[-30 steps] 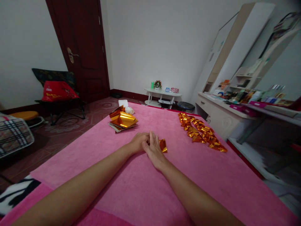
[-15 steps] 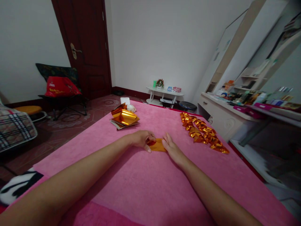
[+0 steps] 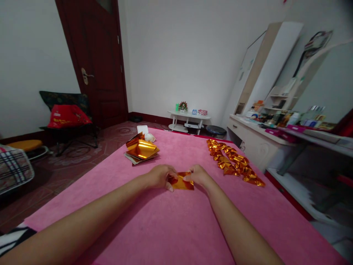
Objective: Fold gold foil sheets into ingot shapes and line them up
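Note:
A small folded sheet of shiny gold foil paper (image 3: 182,182) lies on the pink cloth between my hands. My left hand (image 3: 161,176) grips its left end, fingers curled over it with the thumb on the near side. At the upper right edge, my right hand (image 3: 198,175) pinches the sheet, its thumb lying over the foil. Beyond my left hand sits a stack of gold foil paper (image 3: 142,149), the top sheets curling up. Rows of folded gold foil pieces (image 3: 234,162) lie to the right on the cloth.
The pink cloth (image 3: 165,228) covers the surface under my arms. A white crumpled item (image 3: 149,137) lies behind the stack. A dressing table (image 3: 256,132) with bottles stands at right, a low white table (image 3: 190,115) by the far wall, a chair with a red bag (image 3: 68,116) at left.
My right hand has shifted from resting flat at the sheet's right end to pinching its upper edge. The foil now shows a shiny face. The view has tilted slightly upward.

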Action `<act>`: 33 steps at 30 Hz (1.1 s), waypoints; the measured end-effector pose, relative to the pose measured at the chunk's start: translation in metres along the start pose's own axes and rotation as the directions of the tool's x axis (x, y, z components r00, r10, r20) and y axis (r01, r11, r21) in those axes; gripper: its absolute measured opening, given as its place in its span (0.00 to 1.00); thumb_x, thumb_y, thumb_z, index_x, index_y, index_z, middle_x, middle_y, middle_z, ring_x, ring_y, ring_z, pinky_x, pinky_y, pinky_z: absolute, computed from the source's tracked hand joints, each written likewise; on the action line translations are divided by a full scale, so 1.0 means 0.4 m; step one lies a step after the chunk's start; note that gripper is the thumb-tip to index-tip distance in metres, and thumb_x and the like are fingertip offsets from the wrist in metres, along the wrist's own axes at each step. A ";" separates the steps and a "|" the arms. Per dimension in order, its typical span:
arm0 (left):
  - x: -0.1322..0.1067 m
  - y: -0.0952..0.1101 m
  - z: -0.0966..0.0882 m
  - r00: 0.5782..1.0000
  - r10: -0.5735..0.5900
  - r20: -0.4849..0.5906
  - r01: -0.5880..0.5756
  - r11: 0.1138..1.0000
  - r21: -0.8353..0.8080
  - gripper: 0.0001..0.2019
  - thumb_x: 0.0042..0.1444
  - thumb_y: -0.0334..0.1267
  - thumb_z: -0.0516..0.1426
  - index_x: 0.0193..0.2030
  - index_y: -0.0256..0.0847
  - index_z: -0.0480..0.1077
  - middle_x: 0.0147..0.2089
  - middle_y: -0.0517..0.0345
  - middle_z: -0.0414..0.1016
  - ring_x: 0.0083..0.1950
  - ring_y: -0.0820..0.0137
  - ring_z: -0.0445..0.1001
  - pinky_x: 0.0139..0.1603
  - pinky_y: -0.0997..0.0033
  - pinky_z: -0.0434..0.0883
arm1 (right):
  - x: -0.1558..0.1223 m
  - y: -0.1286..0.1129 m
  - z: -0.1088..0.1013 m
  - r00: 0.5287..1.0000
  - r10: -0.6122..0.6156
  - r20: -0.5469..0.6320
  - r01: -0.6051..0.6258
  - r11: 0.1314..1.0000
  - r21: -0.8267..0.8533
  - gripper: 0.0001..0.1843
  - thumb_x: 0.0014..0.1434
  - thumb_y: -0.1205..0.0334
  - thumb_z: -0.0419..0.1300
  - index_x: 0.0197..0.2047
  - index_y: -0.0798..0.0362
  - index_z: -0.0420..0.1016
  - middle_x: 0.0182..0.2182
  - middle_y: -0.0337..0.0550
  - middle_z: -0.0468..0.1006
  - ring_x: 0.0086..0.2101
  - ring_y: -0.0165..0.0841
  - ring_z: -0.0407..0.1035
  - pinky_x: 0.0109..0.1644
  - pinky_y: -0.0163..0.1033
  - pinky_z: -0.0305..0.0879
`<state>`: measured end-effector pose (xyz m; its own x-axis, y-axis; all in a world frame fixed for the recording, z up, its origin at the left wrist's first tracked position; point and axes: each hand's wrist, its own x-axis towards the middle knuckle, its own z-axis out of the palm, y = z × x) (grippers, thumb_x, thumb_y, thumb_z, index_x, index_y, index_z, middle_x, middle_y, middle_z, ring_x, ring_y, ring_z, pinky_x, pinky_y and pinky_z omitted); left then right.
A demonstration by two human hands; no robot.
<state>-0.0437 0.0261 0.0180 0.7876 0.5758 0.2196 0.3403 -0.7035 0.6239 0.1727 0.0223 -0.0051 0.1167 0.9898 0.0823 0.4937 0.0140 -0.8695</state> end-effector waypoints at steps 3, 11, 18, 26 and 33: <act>0.006 -0.003 -0.016 0.997 -0.051 -0.054 0.043 0.989 -0.139 0.19 0.37 0.40 0.68 0.40 0.41 0.77 0.40 0.56 0.76 0.40 0.65 0.74 0.41 0.71 0.69 | -0.012 -0.005 -0.007 0.998 0.068 0.014 -0.070 0.979 0.192 0.09 0.31 0.68 0.66 0.15 0.56 0.67 0.11 0.30 0.65 0.14 0.24 0.58 0.17 0.28 0.51; 0.104 -0.011 0.002 0.773 -0.544 -0.325 0.120 0.630 -0.767 0.23 0.44 0.46 0.66 0.44 0.32 0.74 0.36 0.45 0.77 0.29 0.70 0.75 0.28 0.73 0.70 | -0.025 -0.018 -0.010 0.956 0.193 -0.220 -0.026 0.807 0.591 0.16 0.42 0.52 0.63 0.23 0.52 0.62 0.13 0.28 0.60 0.13 0.21 0.52 0.15 0.27 0.50; 0.119 0.016 0.098 0.790 -0.544 -0.283 0.094 0.563 -0.821 0.20 0.37 0.47 0.68 0.29 0.30 0.75 0.20 0.59 0.72 0.19 0.79 0.64 0.20 0.80 0.58 | -0.040 -0.035 0.024 0.973 0.132 -0.191 0.022 0.766 0.642 0.21 0.40 0.49 0.67 0.25 0.53 0.63 0.12 0.26 0.58 0.13 0.20 0.50 0.15 0.27 0.45; 0.126 0.022 0.111 0.589 -0.674 -0.446 -0.160 0.443 -0.882 0.20 0.33 0.47 0.69 0.22 0.32 0.69 0.18 0.60 0.69 0.18 0.80 0.62 0.19 0.79 0.56 | -0.053 -0.047 0.065 0.998 -0.045 -0.033 0.056 0.874 0.482 0.23 0.46 0.40 0.63 0.25 0.53 0.66 0.11 0.29 0.61 0.13 0.23 0.52 0.15 0.29 0.45; 0.146 0.056 0.144 0.628 -0.642 -0.439 -0.318 0.304 -0.898 0.19 0.37 0.46 0.68 0.29 0.31 0.72 0.23 0.56 0.73 0.20 0.75 0.67 0.22 0.75 0.62 | -0.066 -0.059 0.086 0.987 -0.110 -0.118 0.159 0.796 0.584 0.21 0.50 0.44 0.63 0.24 0.53 0.64 0.13 0.28 0.60 0.14 0.22 0.50 0.17 0.31 0.43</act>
<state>0.0395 0.0199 0.0013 0.0502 0.9965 0.0667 -0.6084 -0.0225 0.7933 0.1284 0.0007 -0.0034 0.1625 0.9584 0.2347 -0.0918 0.2515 -0.9635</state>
